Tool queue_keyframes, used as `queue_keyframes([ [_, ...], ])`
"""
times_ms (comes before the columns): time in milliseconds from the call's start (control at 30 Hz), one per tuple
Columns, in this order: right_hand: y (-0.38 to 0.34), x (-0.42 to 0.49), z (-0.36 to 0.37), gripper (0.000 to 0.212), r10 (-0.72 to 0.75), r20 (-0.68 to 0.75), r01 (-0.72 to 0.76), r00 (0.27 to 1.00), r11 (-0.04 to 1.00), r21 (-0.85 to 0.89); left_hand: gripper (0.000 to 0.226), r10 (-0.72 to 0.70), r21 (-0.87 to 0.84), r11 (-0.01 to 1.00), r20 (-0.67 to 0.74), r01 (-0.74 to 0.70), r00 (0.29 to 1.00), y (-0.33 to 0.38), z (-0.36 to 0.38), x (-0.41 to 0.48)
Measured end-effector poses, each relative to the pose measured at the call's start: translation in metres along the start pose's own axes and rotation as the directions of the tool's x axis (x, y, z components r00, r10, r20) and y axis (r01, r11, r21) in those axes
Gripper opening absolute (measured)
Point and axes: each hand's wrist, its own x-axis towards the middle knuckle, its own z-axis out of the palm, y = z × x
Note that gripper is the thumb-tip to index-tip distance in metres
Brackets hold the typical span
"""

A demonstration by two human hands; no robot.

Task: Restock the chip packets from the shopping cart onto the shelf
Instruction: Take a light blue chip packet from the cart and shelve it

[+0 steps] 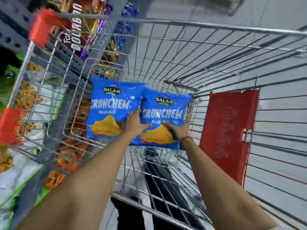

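Two blue Crunchem chip packets lie side by side in the bottom of the wire shopping cart [191, 39]. The left packet [109, 105] rests flat with no hand on it. Both my hands reach down onto the right packet [164, 112]. My left hand [136, 125] lies over its left edge with the fingers spread across the front. My right hand [178, 130] grips its lower right part, thumb on the front. A thread band circles my right wrist. The shelf [18, 27] with snack packs runs along the left, seen through the cart's wires.
A red plastic child-seat flap [227, 133] hangs on the cart's right wall. Red corner bumpers [43, 25] cap the cart's left rim. Orange and green snack packs [66, 156] fill the lower shelves on the left. Grey floor lies beyond and under the cart.
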Motion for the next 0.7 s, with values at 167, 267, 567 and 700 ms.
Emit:
queue_keyframes([
  [167,-0.007,-0.019,-0.026,0.045,-0.016,-0.022,0.018,1.0,0.997,0.074,0.115,-0.051,-0.145,0.986,0.189,0.079,0.981,0.012,0.0,-0.015],
  [267,-0.021,-0.037,-0.037,0.036,-0.101,-0.061,0.106,0.993,0.991,0.081,0.135,-0.026,-0.222,0.972,0.242,0.082,0.97,0.023,-0.003,-0.03],
  [567,-0.107,-0.114,-0.042,0.054,-0.35,-0.057,0.354,0.935,0.92,0.166,0.048,0.265,-0.527,0.825,0.045,-0.203,0.963,0.079,-0.083,-0.1],
  [700,-0.164,-0.169,-0.027,0.045,-0.507,-0.022,0.5,0.862,0.842,0.202,0.077,0.366,-0.569,0.74,-0.109,-0.36,0.924,0.094,-0.151,-0.15],
])
